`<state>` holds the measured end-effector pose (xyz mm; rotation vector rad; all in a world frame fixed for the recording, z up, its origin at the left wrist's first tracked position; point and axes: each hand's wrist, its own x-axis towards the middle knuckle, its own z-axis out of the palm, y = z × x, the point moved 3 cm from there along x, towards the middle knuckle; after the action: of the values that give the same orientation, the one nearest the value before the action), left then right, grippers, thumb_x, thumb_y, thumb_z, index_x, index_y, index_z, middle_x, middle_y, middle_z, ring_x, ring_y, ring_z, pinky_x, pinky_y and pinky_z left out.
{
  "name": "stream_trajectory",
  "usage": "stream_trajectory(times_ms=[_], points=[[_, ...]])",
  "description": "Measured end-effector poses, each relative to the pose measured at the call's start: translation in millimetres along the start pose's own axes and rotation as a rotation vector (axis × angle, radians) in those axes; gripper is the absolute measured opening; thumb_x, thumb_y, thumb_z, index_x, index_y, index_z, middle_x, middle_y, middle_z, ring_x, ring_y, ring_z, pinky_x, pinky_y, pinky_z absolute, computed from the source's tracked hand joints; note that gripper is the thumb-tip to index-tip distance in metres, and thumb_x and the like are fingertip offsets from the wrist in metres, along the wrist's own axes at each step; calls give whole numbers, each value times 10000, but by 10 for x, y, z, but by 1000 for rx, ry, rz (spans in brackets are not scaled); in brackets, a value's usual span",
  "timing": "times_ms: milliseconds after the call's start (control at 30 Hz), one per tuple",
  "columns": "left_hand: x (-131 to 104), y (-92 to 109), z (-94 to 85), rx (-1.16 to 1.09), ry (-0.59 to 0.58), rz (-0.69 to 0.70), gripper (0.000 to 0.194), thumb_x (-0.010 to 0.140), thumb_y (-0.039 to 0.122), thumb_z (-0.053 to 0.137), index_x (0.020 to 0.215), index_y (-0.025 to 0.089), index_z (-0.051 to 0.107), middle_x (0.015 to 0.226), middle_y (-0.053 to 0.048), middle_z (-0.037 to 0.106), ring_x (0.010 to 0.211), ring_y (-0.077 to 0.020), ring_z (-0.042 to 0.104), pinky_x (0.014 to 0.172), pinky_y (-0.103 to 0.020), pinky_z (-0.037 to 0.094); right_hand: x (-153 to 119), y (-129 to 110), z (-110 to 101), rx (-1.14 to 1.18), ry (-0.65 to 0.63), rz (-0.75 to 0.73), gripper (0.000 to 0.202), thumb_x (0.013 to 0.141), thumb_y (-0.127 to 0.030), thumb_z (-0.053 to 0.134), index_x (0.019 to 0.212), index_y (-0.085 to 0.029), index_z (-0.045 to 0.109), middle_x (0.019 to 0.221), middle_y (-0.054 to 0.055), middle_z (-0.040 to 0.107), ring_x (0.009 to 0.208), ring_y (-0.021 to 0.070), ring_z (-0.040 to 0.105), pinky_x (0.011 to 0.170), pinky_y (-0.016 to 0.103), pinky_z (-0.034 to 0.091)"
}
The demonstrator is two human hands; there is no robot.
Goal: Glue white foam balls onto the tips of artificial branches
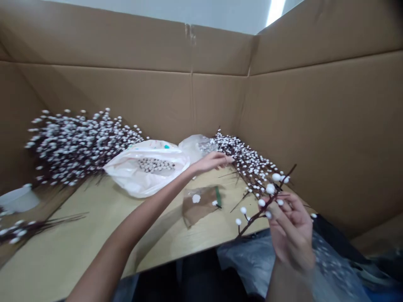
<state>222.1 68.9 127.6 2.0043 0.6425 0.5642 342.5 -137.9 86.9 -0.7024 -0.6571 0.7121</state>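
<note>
My right hand (291,226) is closed around an artificial berry branch (262,212), a dark brown twig with white berries, held over the table's front right edge. Across the table stretches my left arm, with my left hand (215,161) at the edge of a pile of similar white-berry branches (248,157). Its fingers are extended, and nothing shows in them. Beside that hand lies a crumpled clear plastic bag (195,147). A white plastic bag (135,180) sits open near my left forearm, with many small pale berries (154,165) inside.
A larger heap of white-berry branches (78,144) leans at the back left. A white bowl (20,199) and more stems (28,228) are at the left. A small clear packet (200,207) lies mid-table. Cardboard walls (126,96) enclose the back and right; plastic sheeting (252,260) hangs below.
</note>
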Motion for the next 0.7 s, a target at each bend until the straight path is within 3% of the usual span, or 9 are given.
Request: stream_trajectory(times_ms=[33,133,267,367,467,600,700], points=[[-239,43,83,-28,-138,-16,382,815,486,562,939,141,667,926,-83,664,793,-161,596,686,-261,460,-1,37,69,17,-8,12,233,666,-194,781,854,-197,642,759,15,701,694,120,663,653,201,515],[-924,118,244,-97,-351,-110,478,831,556,523,1008,138,671,987,-108,673,797,-165,619,688,-262,479,-9,144,317,63,1,45,225,651,-168,782,821,-188,636,748,0,683,691,106,651,684,206,510],[-1644,106,301,-227,-456,-192,538,808,605,526,1100,175,666,1024,-112,683,747,-171,637,591,-242,470,-35,271,679,87,-36,61,241,634,-156,782,812,-195,623,770,-16,662,715,96,641,714,205,502],[-2028,47,271,-294,-404,-238,453,802,510,606,1108,182,672,942,-92,702,674,-149,623,573,-239,468,-52,381,923,94,-96,56,251,621,-168,784,800,-203,612,776,-22,654,731,98,639,699,204,501],[-2288,-31,205,-330,-256,-273,369,769,413,683,1034,158,694,792,-59,698,653,-133,622,656,-251,497,-60,507,1145,77,-161,78,271,601,-201,795,792,-202,602,761,-16,665,713,104,637,672,208,501],[-2457,-157,105,-361,-66,-259,317,739,382,714,931,130,692,706,-42,677,635,-122,618,685,-257,499,-38,651,1377,-18,-300,148,341,578,-271,802,840,-204,595,770,-3,682,672,113,632,646,224,508],[-2474,-292,28,-378,67,-228,287,724,368,727,863,122,679,694,-39,664,642,-120,612,681,-252,490,37,755,1437,-143,-422,190,434,619,-391,767,960,-212,568,845,20,682,715,146,646,731,304,532]])
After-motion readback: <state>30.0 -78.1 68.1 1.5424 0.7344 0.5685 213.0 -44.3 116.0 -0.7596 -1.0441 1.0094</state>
